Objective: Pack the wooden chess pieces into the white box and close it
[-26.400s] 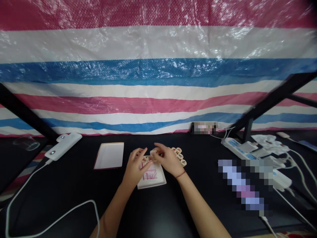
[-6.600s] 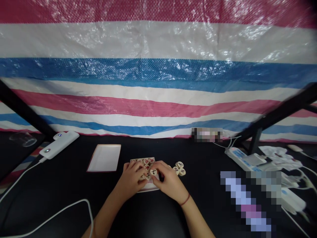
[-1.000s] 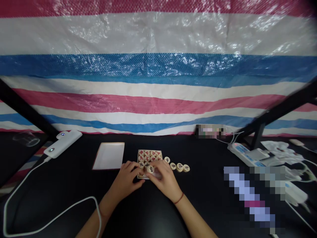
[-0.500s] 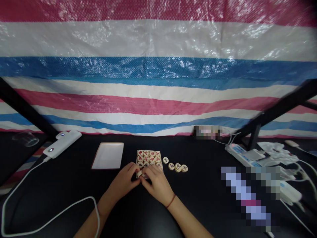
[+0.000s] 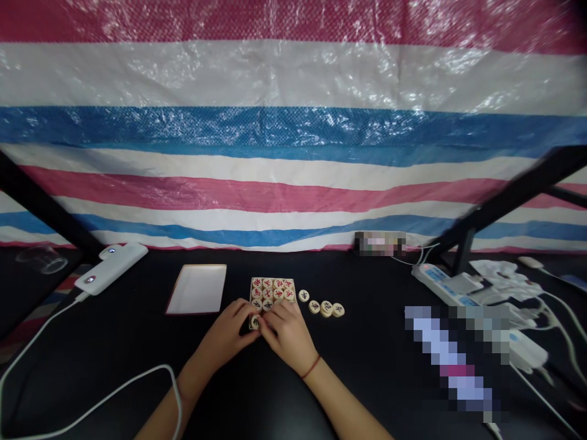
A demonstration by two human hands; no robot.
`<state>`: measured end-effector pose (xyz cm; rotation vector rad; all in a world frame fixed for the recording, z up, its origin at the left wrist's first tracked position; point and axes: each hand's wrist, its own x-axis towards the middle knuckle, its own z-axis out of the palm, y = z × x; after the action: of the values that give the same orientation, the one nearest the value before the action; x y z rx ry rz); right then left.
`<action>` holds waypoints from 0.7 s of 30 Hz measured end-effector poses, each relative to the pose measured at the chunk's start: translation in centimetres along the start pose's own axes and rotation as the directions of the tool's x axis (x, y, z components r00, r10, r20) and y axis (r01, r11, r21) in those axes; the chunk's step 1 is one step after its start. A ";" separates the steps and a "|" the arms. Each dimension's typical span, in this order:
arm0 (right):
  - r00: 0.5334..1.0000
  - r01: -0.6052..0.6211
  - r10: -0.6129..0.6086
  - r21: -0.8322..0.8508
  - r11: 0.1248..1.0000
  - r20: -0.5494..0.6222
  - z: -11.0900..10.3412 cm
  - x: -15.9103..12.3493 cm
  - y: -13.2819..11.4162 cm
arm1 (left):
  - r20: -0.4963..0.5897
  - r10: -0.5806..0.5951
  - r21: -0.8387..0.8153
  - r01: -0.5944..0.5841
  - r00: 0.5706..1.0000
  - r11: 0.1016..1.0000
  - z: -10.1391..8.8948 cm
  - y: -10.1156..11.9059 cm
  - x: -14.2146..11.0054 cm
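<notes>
A small open box (image 5: 250, 287) holds rows of round Chinese chess pieces (image 5: 268, 294), with red characters at the back and black ones nearer. My left hand (image 5: 232, 326) curves around its near left corner, fingers on the left side and thumb along the front edge. In that corner, a black-lettered chess piece (image 5: 255, 321) lies face up between my hands. My right hand (image 5: 288, 333) reaches over the near right part with fingers curled down and thumb beside that piece. Its fingertips and what lies under them are hidden.
Several loose chess pieces (image 5: 326, 308) lie right of the box. A shallow lid (image 5: 197, 290) rests to the left. Further left are a white device (image 5: 112, 267) and its looping cable (image 5: 137, 379). A crowded power strip (image 5: 440, 281) stands right, before a striped sheet (image 5: 275, 195).
The piece at the near left corner was tilted between my fingertips and now lies flatter, its character showing. My right fingers have shifted slightly. The whole view has slid a little left.
</notes>
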<state>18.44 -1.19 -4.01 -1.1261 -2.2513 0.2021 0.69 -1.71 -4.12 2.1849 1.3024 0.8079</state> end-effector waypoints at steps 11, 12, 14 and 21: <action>0.971 -0.228 0.224 -0.031 0.973 -0.085 -3.8 -0.2 6.6 | -0.010 0.016 0.063 -0.015 1.000 0.998 0.1 -0.3 -0.3; 0.971 -0.237 0.234 -0.056 0.970 -0.043 -3.9 -0.4 7.3 | -0.007 0.020 0.060 -0.019 1.000 0.998 0.1 -0.3 -0.3; 0.966 -0.253 0.258 -0.098 0.962 0.037 -4.0 -0.8 8.0 | 0.003 0.031 0.059 -0.031 1.000 0.998 0.1 -0.3 -0.3; 0.951 -0.296 0.302 -0.087 0.951 0.064 -4.7 -0.8 7.9 | -0.007 0.046 0.061 -0.046 0.999 0.997 0.2 -0.4 -0.2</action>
<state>26.85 2.57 -3.66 -1.5243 -2.1592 0.2871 0.46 -1.74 -4.56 2.2685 1.3008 0.8053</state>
